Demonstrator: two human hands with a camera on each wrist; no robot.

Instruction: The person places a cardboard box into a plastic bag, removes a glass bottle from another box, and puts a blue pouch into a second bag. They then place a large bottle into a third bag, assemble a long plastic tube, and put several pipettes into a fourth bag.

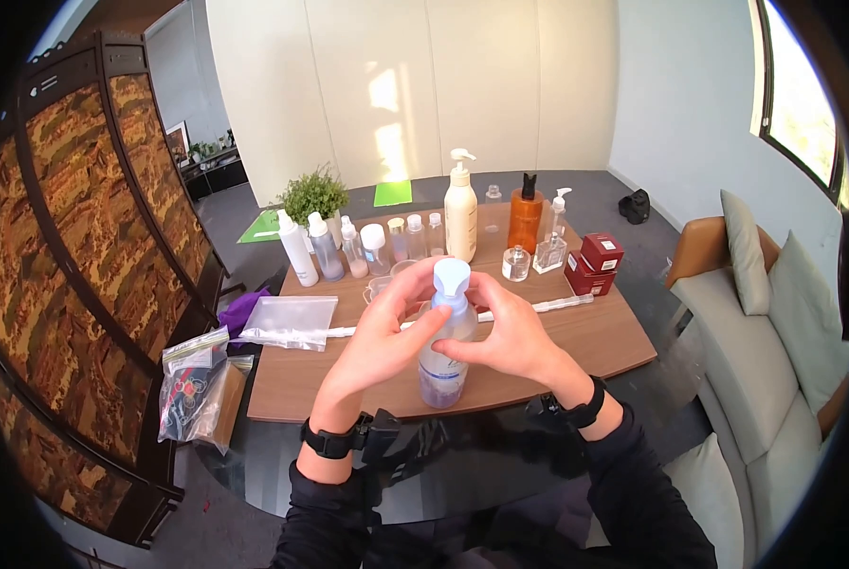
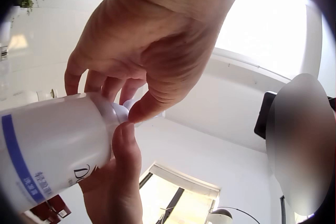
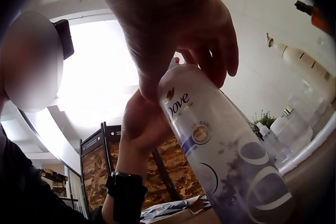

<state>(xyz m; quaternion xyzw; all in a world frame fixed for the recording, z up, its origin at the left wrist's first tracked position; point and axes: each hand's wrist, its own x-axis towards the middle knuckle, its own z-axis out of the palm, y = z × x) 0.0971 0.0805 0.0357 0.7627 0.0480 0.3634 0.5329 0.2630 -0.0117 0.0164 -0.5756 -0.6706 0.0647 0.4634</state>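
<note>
A clear-and-lilac Dove bottle (image 1: 442,365) with a pale blue pump top (image 1: 452,276) stands upright at the table's near edge. The left hand (image 1: 386,327) and the right hand (image 1: 511,332) curl round its upper part from both sides, thumbs toward the near side. In the left wrist view the left hand (image 2: 152,40) has its thumb and fingers at the neck of the bottle (image 2: 58,145). In the right wrist view the right hand (image 3: 178,35) holds the top of the bottle (image 3: 215,145), its printed label showing; the far fingertips are partly hidden.
Behind, on the wooden table (image 1: 614,341), stand several small bottles (image 1: 326,248), a cream pump bottle (image 1: 460,216), an amber bottle (image 1: 525,223) and red boxes (image 1: 590,275). A clear zip bag (image 1: 292,318) and a white strip (image 1: 562,303) lie across the middle. Filled bags (image 1: 192,389) sit left.
</note>
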